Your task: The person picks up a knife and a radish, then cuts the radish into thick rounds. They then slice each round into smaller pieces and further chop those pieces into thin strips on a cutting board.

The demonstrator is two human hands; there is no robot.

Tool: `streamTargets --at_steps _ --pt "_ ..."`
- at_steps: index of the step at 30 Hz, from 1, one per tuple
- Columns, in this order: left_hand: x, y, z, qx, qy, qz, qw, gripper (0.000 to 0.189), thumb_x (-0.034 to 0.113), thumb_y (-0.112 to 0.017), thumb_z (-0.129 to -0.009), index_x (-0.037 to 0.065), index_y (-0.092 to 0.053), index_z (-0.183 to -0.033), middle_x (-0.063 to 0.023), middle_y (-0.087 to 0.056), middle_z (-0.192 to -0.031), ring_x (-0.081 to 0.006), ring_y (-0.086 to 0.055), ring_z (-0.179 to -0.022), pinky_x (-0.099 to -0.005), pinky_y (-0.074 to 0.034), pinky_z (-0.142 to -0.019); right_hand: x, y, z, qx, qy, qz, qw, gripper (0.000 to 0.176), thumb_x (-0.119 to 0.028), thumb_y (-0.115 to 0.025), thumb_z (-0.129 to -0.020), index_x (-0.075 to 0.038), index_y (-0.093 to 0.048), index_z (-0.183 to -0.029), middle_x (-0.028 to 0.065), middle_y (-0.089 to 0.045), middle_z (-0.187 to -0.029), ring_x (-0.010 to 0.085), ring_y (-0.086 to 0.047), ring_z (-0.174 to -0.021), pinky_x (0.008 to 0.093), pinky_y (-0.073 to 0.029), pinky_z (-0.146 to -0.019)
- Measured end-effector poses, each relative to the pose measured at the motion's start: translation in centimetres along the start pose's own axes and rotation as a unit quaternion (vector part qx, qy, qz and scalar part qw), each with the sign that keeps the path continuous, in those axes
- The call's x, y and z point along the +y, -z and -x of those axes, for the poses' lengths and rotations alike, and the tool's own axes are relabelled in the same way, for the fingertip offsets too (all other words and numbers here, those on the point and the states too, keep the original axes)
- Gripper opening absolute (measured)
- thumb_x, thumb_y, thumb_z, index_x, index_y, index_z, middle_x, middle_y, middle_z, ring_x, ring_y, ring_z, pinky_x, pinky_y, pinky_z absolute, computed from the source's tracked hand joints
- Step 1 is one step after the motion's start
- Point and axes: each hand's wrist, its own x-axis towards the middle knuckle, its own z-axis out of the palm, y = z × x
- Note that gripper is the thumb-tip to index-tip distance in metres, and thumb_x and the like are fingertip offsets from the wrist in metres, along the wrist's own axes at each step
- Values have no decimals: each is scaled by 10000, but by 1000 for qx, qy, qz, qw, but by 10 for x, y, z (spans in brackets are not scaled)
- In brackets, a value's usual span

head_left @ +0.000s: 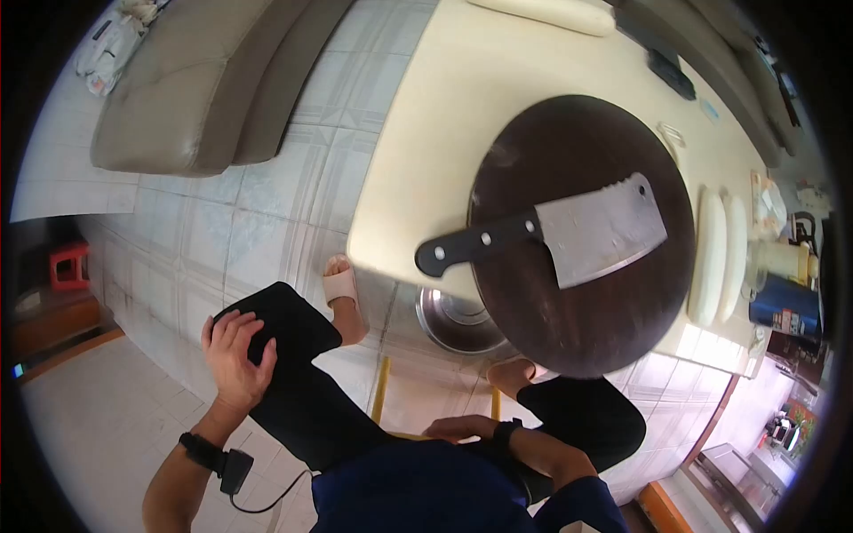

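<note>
My left hand rests on my left knee, fingers spread and nothing in it. My right hand lies low at my lap by the edge of a yellow-framed stool; its fingertips are hidden. In front of me a cleaver with a black riveted handle lies flat on a round dark wooden chopping board. Its handle sticks out past the board's left side. The board sits on a cream table, overhanging the near edge. Neither hand touches the cleaver or the board.
Two long white vegetables lie right of the board, another at the table's far edge. A steel basin stands on the floor below the near edge. A grey sofa is at upper left, a red stool at far left.
</note>
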Motion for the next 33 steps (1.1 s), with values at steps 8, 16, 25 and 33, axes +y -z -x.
streamTargets --at_steps 8,16,25,33 --pt "-8 30 -40 -93 6 -18 996 299 161 -761 -716 73 -661 -984 -86 -665 -1084 -300 -590 -1107 -530 -351 -1052 -80 -70 10 52 206 36 977 484 -402 -512 -992 36 -666 -1130 124 -696 -1044 223 -613 -981 328 -460 -935" --pt "4 21 -76 -41 -1 2 999 279 221 -746 -742 68 -665 -962 -87 -680 -988 -296 -619 -986 -494 -402 -1009 -129 -12 54 133 162 72 975 476 -427 -513 -992 -2 -675 -1133 97 -689 -1025 186 -599 -935 349 -472 -863" --pt "22 -2 -81 -35 6 14 999 275 275 -741 -747 77 -708 -934 -104 -708 -948 -298 -633 -947 -432 -424 -975 -124 -20 75 237 45 8 971 512 -537 -557 -952 -110 -654 -1218 5 -624 -940 122 -566 -847 275 -476 -700" --pt "42 -24 -99 34 110 470 875 337 194 -714 -844 50 -668 -1145 -109 -695 -1040 -239 -644 -994 -372 -487 -882 -155 -66 204 399 249 -75 879 499 -358 -524 -1016 -36 -491 -1396 104 -634 -1249 195 -606 -1146 334 -494 -973"
